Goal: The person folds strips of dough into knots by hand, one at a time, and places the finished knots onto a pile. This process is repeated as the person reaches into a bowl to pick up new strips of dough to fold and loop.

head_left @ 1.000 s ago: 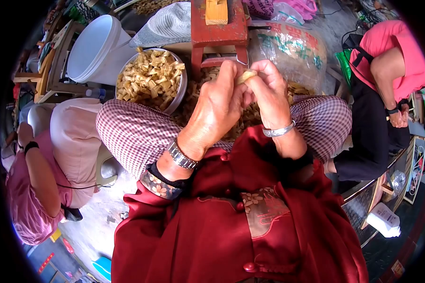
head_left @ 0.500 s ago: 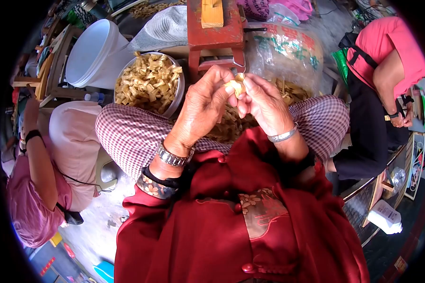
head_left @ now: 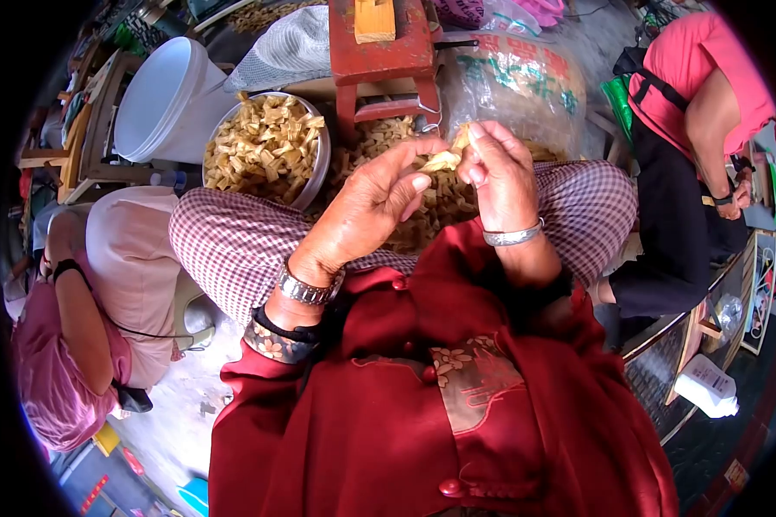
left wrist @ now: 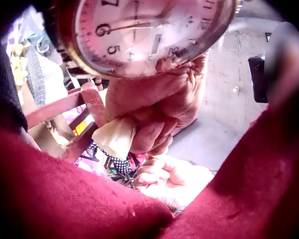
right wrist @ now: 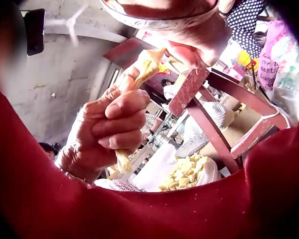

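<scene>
A pale yellow, twisted strip with a knot-like bunch (head_left: 444,161) spans the two hands above the lap. My left hand (head_left: 366,202), below a metal watch, holds it with curled fingers; a loose tail (right wrist: 123,162) hangs below them in the right wrist view. With thumb and forefinger, my right hand (head_left: 502,177) pinches the strip's upper end, below a silver bangle. The left wrist view shows a flared pale end (left wrist: 115,138) beside the left fingers. Beneath the hands lies a heap of similar yellowish pieces (head_left: 422,226), partly hidden by them.
A round tub (head_left: 321,164) full of such pieces stands left of the knees, next to a white bucket (head_left: 159,99). A red wooden stool (head_left: 384,62) and a clear plastic sack (head_left: 517,86) stand ahead. Other people sit at left and right.
The hands were close together around the strip, then turned it between the fingertips. Now they have moved apart, and more of the strip shows between them.
</scene>
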A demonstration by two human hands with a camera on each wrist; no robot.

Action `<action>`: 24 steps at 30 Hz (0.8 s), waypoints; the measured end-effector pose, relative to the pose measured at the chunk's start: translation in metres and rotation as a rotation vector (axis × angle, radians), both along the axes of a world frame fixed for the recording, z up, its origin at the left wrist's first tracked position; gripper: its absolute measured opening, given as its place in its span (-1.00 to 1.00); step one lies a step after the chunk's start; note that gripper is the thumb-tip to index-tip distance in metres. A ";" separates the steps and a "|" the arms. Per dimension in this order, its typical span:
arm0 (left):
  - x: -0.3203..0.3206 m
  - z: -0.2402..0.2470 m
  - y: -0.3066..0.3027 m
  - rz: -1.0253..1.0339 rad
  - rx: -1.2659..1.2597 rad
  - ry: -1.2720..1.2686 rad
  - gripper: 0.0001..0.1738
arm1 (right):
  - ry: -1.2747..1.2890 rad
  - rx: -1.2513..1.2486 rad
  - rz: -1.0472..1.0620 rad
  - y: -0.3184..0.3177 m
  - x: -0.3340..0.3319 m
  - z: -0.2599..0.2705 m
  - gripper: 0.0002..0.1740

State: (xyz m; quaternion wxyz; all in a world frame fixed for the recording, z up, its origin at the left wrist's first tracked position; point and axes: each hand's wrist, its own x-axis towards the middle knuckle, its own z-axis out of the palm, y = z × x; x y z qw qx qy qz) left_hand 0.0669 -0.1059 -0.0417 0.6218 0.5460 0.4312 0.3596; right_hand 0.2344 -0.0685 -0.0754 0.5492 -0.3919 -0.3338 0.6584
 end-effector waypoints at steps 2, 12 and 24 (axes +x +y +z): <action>0.000 0.002 0.000 -0.009 0.037 0.036 -0.64 | 0.025 0.018 -0.014 -0.001 0.001 0.000 -0.82; -0.011 0.000 -0.001 0.073 0.171 0.197 -0.47 | -0.110 0.052 0.331 -0.003 0.005 0.007 -0.39; -0.015 0.001 0.000 0.038 0.112 0.210 -0.52 | 0.029 -0.267 0.437 -0.007 -0.014 0.009 -0.85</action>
